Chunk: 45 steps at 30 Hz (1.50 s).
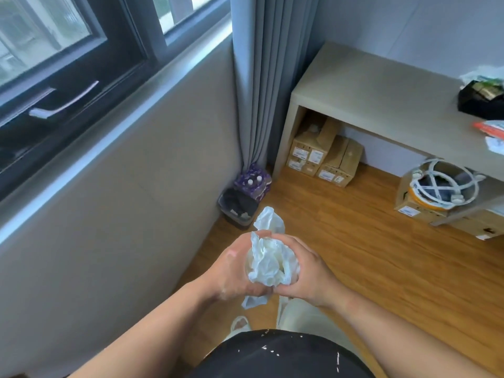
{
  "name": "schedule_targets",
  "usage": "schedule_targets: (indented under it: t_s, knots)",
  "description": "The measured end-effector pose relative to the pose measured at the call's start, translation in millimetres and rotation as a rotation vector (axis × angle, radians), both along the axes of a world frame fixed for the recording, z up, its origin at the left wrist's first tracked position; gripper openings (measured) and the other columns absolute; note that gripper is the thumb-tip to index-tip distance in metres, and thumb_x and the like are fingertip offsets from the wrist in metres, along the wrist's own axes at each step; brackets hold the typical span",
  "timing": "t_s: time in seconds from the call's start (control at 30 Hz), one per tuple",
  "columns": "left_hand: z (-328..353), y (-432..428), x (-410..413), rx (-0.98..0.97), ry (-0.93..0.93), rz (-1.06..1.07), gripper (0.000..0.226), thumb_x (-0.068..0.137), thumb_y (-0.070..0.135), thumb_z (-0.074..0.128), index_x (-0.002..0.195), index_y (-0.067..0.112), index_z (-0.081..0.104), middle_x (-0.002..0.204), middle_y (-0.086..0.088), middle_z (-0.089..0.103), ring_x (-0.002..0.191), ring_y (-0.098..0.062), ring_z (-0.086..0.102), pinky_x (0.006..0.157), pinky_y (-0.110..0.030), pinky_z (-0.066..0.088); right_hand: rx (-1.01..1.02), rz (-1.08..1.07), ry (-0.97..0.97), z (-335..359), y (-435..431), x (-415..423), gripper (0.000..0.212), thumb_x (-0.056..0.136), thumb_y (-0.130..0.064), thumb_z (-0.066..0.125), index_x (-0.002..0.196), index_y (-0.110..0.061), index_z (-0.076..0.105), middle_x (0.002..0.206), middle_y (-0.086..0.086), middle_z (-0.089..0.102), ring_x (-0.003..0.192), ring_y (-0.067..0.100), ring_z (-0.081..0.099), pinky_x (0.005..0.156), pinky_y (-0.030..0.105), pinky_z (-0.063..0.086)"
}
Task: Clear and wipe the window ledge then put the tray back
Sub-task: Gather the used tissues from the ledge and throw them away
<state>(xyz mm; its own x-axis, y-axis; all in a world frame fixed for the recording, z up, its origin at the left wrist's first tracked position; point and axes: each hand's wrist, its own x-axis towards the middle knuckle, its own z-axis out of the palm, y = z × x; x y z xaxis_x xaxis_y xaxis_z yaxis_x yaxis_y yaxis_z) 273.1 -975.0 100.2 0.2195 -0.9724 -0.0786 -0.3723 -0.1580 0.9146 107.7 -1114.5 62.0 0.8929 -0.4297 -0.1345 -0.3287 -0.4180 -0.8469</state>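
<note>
The left grip (231,271) and right grip (308,276) both clamped one crumpled tissue wad (268,264); one bin (238,211) stood beyond them.

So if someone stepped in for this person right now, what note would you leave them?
Hands: left hand and right hand both grip one crumpled white tissue.
The window ledge is bare where visible; wiped or not, cannot tell.
What looks like the black tray, holding packets, sits on the desk at right.
Left: likely drop the tissue in the bin by the curtain, then return the tray.
</note>
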Motion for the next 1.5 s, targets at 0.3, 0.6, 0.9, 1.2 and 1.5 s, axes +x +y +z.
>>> schedule_targets:
  t_s: [0.3, 0.6, 0.9, 1.2, 1.5]
  knots:
    - [-15.9, -102.7, 53.8, 0.094, 0.006, 0.151, 0.084, 0.063, 0.021, 0.096, 0.131, 0.039, 0.05, 0.122, 0.023, 0.057, 0.119, -0.006, 0.058, 0.094, -0.012, 0.045, 0.049, 0.164, 0.0, -23.0, -124.7, 77.8, 0.096, 0.062, -0.041, 0.097, 0.143, -0.039, 0.046, 0.141, -0.019, 0.05, 0.134, 0.007, 0.049, 0.107, 0.028, 0.047]
    - [-28.4, -192.8, 92.5, 0.214, 0.021, 0.362, 0.091, 0.064, 0.041, 0.096, 0.13, 0.059, 0.036, 0.128, 0.043, 0.048, 0.126, 0.01, 0.049, 0.102, -0.009, 0.04, 0.076, 0.383, 0.042, -40.6, -244.3, 151.7, 0.097, 0.061, -0.037, 0.098, 0.143, -0.036, 0.046, 0.14, -0.021, 0.049, 0.133, 0.003, 0.049, 0.107, 0.018, 0.043]
    - [-99.4, -225.7, 127.1, 0.337, 0.094, 0.459, 0.088, 0.064, 0.029, 0.097, 0.126, 0.056, 0.039, 0.123, 0.052, 0.047, 0.119, 0.019, 0.048, 0.094, -0.003, 0.038, 0.121, 0.447, 0.131, -95.8, -283.5, 200.4, 0.094, 0.06, -0.036, 0.097, 0.141, -0.039, 0.049, 0.139, -0.021, 0.049, 0.13, -0.002, 0.049, 0.103, 0.01, 0.04]
    - [-274.5, -229.3, 178.2, 0.45, 0.235, 0.462, 0.107, 0.063, 0.043, 0.095, 0.139, 0.07, 0.024, 0.141, 0.039, 0.042, 0.135, 0.013, 0.038, 0.107, -0.01, 0.036, 0.224, 0.398, 0.248, -254.0, -288.1, 250.4, 0.095, 0.059, -0.046, 0.096, 0.141, -0.042, 0.048, 0.139, -0.03, 0.046, 0.13, -0.004, 0.048, 0.099, 0.006, 0.037]
    - [-442.7, -237.0, 249.0, 0.586, 0.272, 0.504, 0.128, 0.059, 0.044, 0.097, 0.157, 0.043, 0.014, 0.143, 0.023, 0.046, 0.132, 0.001, 0.046, 0.102, -0.013, 0.039, 0.27, 0.342, 0.25, -418.3, -290.4, 320.4, 0.092, 0.053, -0.056, 0.086, 0.136, -0.053, 0.046, 0.135, -0.029, 0.05, 0.125, -0.014, 0.047, 0.104, 0.011, 0.04]
